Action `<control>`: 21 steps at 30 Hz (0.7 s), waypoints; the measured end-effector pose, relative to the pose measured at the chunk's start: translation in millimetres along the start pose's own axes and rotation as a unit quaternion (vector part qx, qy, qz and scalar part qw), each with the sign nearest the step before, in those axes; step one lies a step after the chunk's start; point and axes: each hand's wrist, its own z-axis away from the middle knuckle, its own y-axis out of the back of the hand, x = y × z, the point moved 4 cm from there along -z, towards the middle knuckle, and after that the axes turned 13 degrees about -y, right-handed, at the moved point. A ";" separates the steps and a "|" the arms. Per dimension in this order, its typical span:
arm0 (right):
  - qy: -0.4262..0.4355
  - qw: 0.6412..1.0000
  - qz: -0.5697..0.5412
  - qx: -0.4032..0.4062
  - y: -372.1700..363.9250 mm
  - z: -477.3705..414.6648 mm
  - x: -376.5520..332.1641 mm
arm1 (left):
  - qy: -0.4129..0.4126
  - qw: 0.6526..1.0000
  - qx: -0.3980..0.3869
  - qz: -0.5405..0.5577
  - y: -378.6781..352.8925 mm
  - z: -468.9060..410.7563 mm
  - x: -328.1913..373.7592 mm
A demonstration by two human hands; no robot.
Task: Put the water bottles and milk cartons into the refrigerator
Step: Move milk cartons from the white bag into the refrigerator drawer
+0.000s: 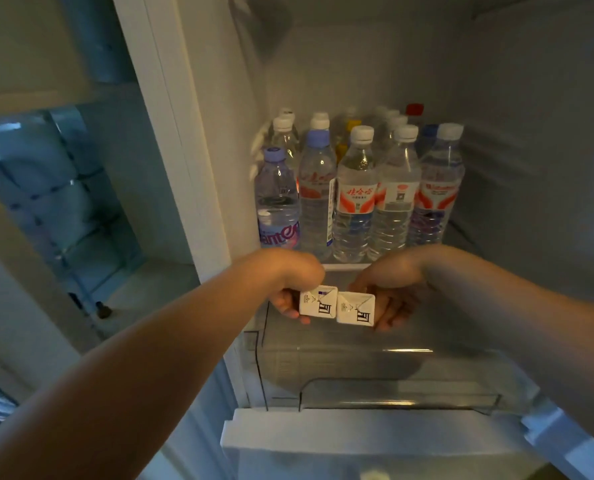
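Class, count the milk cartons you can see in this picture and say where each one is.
2. One milk carton is held in the left hand, the other milk carton in the right hand, side by side just below the shelf of water bottles. Others may be hidden.

Both bare forearms reach forward, wrists bent downward. Left grip (290,299) and right grip (391,299), each closed around something, nearly meet at centre.
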 end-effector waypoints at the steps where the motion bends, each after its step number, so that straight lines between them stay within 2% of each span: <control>1: -0.010 1.000 0.011 -0.009 0.4 -6.3 -1.5 | 0.016 1.000 -0.003 0.015 -4.0 -5.6 -2.9; 9: -0.054 0.993 0.090 -0.059 -3.1 -51.8 -13.8 | 0.122 0.986 -0.011 0.112 -28.7 -44.9 -26.8; 13: -0.028 0.992 0.108 -0.056 -13.9 -67.4 -21.6 | 0.130 0.987 -0.010 0.090 -36.9 -56.2 -38.3; 18: -0.016 0.986 0.153 -0.067 -37.5 -92.1 -29.7 | 0.103 0.993 0.028 -0.055 -37.3 -60.0 -47.6; 21: -0.010 0.978 0.206 -0.032 -41.1 -96.7 -28.5 | 0.080 0.985 -0.028 -0.153 -40.9 -58.5 -43.1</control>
